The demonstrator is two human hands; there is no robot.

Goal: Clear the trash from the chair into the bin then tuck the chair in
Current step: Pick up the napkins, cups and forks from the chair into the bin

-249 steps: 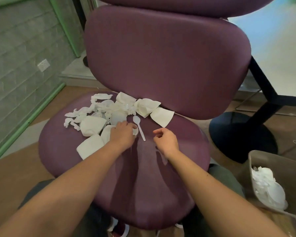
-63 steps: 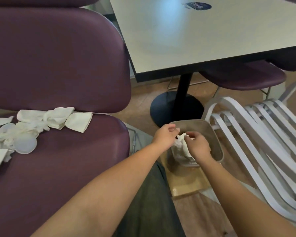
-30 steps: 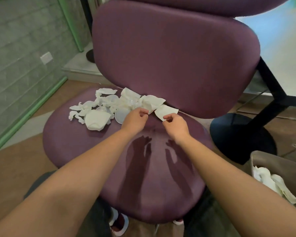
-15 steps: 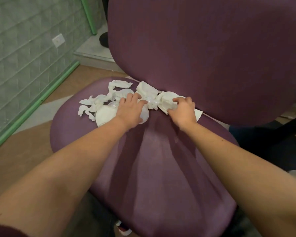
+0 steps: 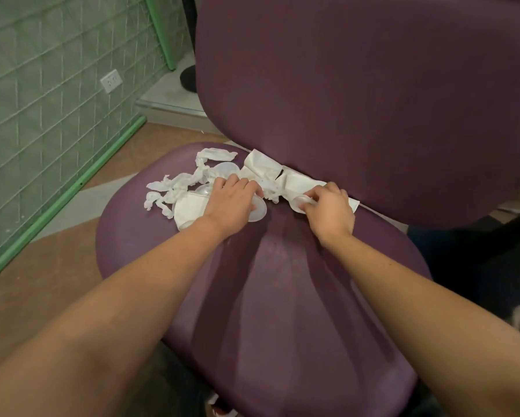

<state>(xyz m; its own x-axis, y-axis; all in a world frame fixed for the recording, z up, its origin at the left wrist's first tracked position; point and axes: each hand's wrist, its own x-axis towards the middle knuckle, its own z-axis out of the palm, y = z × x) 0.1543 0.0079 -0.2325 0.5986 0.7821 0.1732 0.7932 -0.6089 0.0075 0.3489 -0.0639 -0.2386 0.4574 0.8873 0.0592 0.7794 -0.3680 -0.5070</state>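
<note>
Since the frame half a second earlier, the right hand (image 5: 329,210) has curled its fingers and now pinches a white paper piece (image 5: 295,188) at the rear of the seat, where before it lay flatter on the pile. The trash (image 5: 189,188), torn tissue, folded paper and clear plastic lids, lies on the rear half of the purple chair (image 5: 283,296) seat, against the backrest. The left hand (image 5: 231,203) rests on the pile, fingers bent over a clear lid (image 5: 258,210); whether it grips cannot be told. Left of the chair stand a tiled wall (image 5: 42,85) with a socket (image 5: 111,81) and a green floor strip (image 5: 72,191).
</note>
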